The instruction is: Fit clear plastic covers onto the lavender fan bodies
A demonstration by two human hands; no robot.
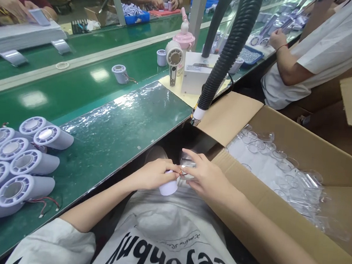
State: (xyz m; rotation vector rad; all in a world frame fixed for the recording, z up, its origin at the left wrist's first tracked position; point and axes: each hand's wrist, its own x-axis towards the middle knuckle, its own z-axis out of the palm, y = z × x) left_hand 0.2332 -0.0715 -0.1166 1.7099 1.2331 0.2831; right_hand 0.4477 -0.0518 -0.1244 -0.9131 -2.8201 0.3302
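Note:
Close to my body, my left hand [156, 173] is closed around a pale lavender cylinder-shaped fan housing [169, 185], its round end tilted toward me. Beside it, my right hand [204, 176] grips a clear plastic cup-like piece [188, 166] with the fingers spread along its sides. Thin wires show between the two parts, where the fingertips nearly meet. Whether the two parts touch is hidden by my fingers. At the left on the green bench, several like fan housings [34, 162] lie grouped together, some with red wires trailing.
An open cardboard box [264, 213] at my right holds several clear plastic pieces [298, 179]. A black flexible hose [218, 74] hangs by a white device [196, 74]. A green conveyor belt [83, 99] carries a single housing [120, 73]. Co-workers sit across and at the right.

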